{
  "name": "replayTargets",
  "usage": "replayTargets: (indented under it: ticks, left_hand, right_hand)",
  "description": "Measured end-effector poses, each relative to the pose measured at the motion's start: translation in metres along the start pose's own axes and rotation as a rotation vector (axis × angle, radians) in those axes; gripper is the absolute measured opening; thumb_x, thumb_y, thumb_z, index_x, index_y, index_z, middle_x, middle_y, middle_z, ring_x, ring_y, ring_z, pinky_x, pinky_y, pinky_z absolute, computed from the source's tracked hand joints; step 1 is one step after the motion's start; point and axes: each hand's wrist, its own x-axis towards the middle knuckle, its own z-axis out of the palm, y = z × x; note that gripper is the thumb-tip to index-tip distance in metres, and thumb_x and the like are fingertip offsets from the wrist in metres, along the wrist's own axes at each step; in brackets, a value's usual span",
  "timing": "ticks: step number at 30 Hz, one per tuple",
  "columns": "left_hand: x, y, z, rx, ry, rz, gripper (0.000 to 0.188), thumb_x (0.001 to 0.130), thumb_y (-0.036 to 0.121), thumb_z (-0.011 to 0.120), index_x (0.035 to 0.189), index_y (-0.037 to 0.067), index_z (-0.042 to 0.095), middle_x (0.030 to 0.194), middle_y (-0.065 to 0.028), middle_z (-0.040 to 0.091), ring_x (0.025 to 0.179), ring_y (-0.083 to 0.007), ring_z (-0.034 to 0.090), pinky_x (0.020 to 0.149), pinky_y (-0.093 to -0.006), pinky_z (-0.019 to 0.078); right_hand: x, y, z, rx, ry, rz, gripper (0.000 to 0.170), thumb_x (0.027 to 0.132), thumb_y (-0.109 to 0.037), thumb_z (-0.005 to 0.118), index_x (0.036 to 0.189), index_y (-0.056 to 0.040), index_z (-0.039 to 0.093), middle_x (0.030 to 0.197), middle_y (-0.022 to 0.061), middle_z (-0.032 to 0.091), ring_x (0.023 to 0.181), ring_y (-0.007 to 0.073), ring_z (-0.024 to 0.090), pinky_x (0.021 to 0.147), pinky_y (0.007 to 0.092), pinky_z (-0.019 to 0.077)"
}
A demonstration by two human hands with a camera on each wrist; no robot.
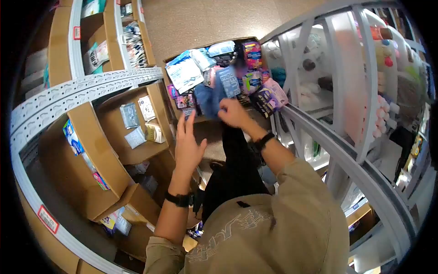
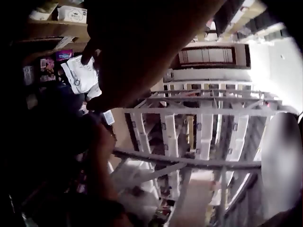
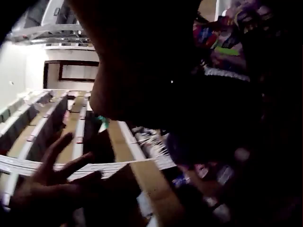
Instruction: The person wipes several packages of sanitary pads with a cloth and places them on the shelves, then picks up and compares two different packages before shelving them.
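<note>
In the head view my right hand [image 1: 235,113] has its fingers curled at a soft dark blue packet [image 1: 209,101], pinching its near edge; the packet is blurred. It lies over a cardboard carton filled with small packs. Beside it is a blue pack with pale lettering [image 1: 228,82]. My left hand [image 1: 189,141] hovers at the carton's near left corner, fingers straight and holding nothing. A white packet [image 1: 185,74] lies at the carton's left side, and purple packs [image 1: 267,101] lean over its right edge. Both wrist views are mostly dark.
Left of me, a white metal rack [image 1: 86,86] holds cardboard bins [image 1: 98,150] with small packs inside. Along the right runs a grey metal rail frame [image 1: 337,137] with clear bins of bottles and rolls behind it. Speckled floor [image 1: 200,18] lies beyond the carton.
</note>
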Motion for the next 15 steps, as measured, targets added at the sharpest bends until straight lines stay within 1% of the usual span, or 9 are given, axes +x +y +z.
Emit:
replayTargets:
  ticks: [1, 3, 4, 5, 7, 9, 11, 13, 15]
  left_hand:
    - [0.004, 0.003, 0.002, -0.004, -0.015, 0.005, 0.068, 0.072, 0.001, 0.075, 0.136, 0.009, 0.050, 0.146, -0.0188, 0.038, 0.132, -0.0382, 0.043, 0.104, -0.0467, 0.0410]
    - [0.011, 0.006, 0.004, 0.251, -0.130, 0.302, 0.067, 0.068, 0.001, 0.075, 0.130, 0.009, 0.053, 0.148, -0.0173, 0.037, 0.138, -0.0416, 0.033, 0.109, -0.0489, 0.0353]
    - [0.011, -0.009, 0.016, 0.383, -0.129, 0.375, 0.053, 0.070, 0.003, 0.068, 0.121, 0.013, 0.057, 0.133, -0.0169, 0.053, 0.127, -0.0377, 0.047, 0.112, -0.0495, 0.0289]
    - [0.009, -0.014, 0.020, 0.381, -0.134, 0.380, 0.053, 0.070, 0.003, 0.068, 0.121, 0.013, 0.057, 0.133, -0.0169, 0.053, 0.127, -0.0377, 0.047, 0.112, -0.0495, 0.0289]
    - [0.006, -0.018, 0.022, 0.246, -0.281, 0.126, 0.038, 0.074, 0.003, 0.064, 0.110, 0.011, 0.057, 0.108, -0.0173, 0.065, 0.107, -0.0386, 0.059, 0.102, -0.0473, 0.0399]
    - [-0.005, -0.017, 0.016, 0.164, -0.182, 0.034, 0.034, 0.075, 0.002, 0.062, 0.107, 0.009, 0.057, 0.100, -0.0181, 0.065, 0.099, -0.0399, 0.060, 0.094, -0.0469, 0.0437]
    - [-0.019, -0.017, 0.006, 0.084, -0.079, -0.061, 0.029, 0.076, 0.002, 0.061, 0.104, 0.007, 0.056, 0.091, -0.0190, 0.065, 0.091, -0.0411, 0.062, 0.086, -0.0466, 0.0475]
    - [-0.034, -0.019, -0.008, -0.008, -0.014, -0.184, 0.025, 0.079, 0.003, 0.059, 0.103, 0.004, 0.055, 0.090, -0.0225, 0.064, 0.089, -0.0439, 0.062, 0.073, -0.0480, 0.0481]
    - [-0.050, -0.022, -0.014, -0.073, 0.053, -0.172, 0.024, 0.081, 0.003, 0.058, 0.104, 0.003, 0.055, 0.087, -0.0247, 0.063, 0.087, -0.0448, 0.062, 0.073, -0.0459, 0.0488]
  right_hand:
    - [-0.014, -0.024, -0.009, 0.167, -0.145, -0.051, 0.014, 0.074, -0.012, 0.064, 0.082, 0.0000, 0.063, 0.083, 0.0187, 0.062, 0.084, 0.0353, 0.061, 0.073, 0.0403, 0.0486]
    - [-0.037, -0.060, -0.025, 0.371, -0.322, -0.201, 0.015, 0.074, -0.009, 0.063, 0.085, 0.0000, 0.061, 0.083, 0.0174, 0.060, 0.082, 0.0334, 0.060, 0.072, 0.0387, 0.0473]
    - [-0.044, -0.069, -0.037, 0.368, -0.390, -0.167, 0.020, 0.075, -0.010, 0.066, 0.091, -0.0007, 0.061, 0.085, 0.0146, 0.061, 0.079, 0.0313, 0.061, 0.075, 0.0366, 0.0486]
    - [-0.050, -0.064, -0.044, 0.366, -0.384, -0.161, 0.020, 0.075, -0.010, 0.066, 0.091, -0.0007, 0.061, 0.085, 0.0146, 0.061, 0.079, 0.0313, 0.061, 0.075, 0.0366, 0.0486]
    - [-0.057, -0.035, -0.054, 0.353, 0.056, 0.181, 0.034, 0.075, -0.018, 0.073, 0.102, -0.0034, 0.058, 0.101, 0.0127, 0.061, 0.093, 0.0299, 0.060, 0.082, 0.0390, 0.0490]
    - [-0.062, 0.036, -0.057, -0.506, 0.306, 0.207, 0.064, 0.076, -0.026, 0.077, 0.130, -0.0089, 0.049, 0.135, 0.0144, 0.049, 0.122, 0.0358, 0.049, 0.092, 0.0508, 0.0471]
    - [-0.069, 0.057, -0.061, -0.911, 0.041, 0.443, 0.083, 0.080, -0.027, 0.074, 0.149, -0.0170, 0.029, 0.156, 0.0142, 0.022, 0.140, 0.0454, 0.026, 0.097, 0.0660, 0.0401]
    - [-0.070, 0.101, -0.053, -1.051, 0.001, 0.426, 0.089, 0.078, -0.025, 0.075, 0.151, -0.0197, 0.026, 0.158, 0.0144, 0.020, 0.140, 0.0470, 0.024, 0.098, 0.0690, 0.0369]
    - [-0.071, 0.123, -0.050, -1.189, -0.043, 0.413, 0.095, 0.076, -0.022, 0.077, 0.153, -0.0223, 0.022, 0.159, 0.0145, 0.017, 0.141, 0.0485, 0.021, 0.098, 0.0721, 0.0338]
